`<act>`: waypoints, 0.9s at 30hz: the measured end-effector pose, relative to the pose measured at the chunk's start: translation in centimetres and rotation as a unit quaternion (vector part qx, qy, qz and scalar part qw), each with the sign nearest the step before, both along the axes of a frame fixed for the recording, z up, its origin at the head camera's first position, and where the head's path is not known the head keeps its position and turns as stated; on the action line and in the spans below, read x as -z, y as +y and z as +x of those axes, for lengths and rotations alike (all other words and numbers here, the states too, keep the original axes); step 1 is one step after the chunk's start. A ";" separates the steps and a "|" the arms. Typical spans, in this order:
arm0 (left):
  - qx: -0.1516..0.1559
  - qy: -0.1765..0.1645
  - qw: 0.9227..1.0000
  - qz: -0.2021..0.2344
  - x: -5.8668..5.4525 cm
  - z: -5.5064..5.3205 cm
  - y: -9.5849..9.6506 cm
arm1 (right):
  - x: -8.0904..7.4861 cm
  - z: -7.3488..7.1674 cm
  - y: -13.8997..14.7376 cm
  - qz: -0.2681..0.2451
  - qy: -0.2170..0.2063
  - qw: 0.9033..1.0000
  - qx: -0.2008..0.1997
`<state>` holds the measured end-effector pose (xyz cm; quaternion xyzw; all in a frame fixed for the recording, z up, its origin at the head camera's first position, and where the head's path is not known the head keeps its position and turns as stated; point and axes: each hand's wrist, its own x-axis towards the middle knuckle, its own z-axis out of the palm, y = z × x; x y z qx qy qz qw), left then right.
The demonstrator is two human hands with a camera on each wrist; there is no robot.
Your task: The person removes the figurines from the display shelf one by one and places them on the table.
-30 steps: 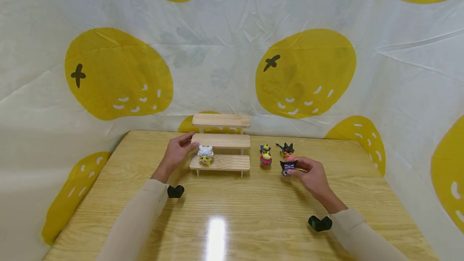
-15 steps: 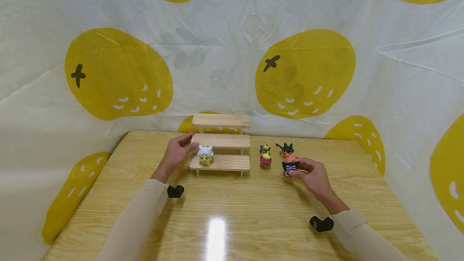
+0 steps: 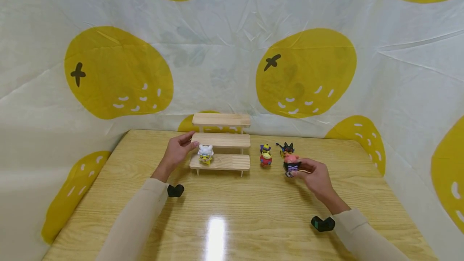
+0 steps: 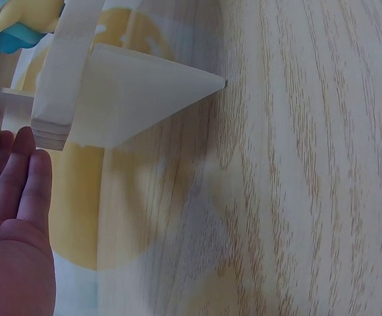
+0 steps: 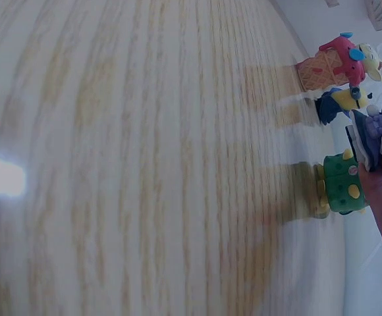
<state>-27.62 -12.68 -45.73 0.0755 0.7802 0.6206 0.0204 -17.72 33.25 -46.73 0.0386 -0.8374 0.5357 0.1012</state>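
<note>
Figures: 1 held, 1 shelved, 3 tabled

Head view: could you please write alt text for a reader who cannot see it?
A person's right hand pinches a small black and purple toy figure over a wooden table; the left hand touches a three-step wooden display stand holding a white figure.

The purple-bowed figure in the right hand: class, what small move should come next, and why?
Probably lift the purple-bowed figure toward the wooden step shelf: the right hand pinches it, the left hand steadies the shelf, and one white figure already stands there.
</note>
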 end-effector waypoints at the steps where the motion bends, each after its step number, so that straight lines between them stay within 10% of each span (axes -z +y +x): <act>1: 0.000 -0.001 1.000 0.000 0.0 0.0 0.0 | 0.0 0.0 0.0 0.001 0.001 1.000 0.001; 27: 0.001 -0.003 1.000 0.003 -0.1 0.2 -0.1 | 0.7 0.3 0.5 -0.039 -0.015 0.999 -0.014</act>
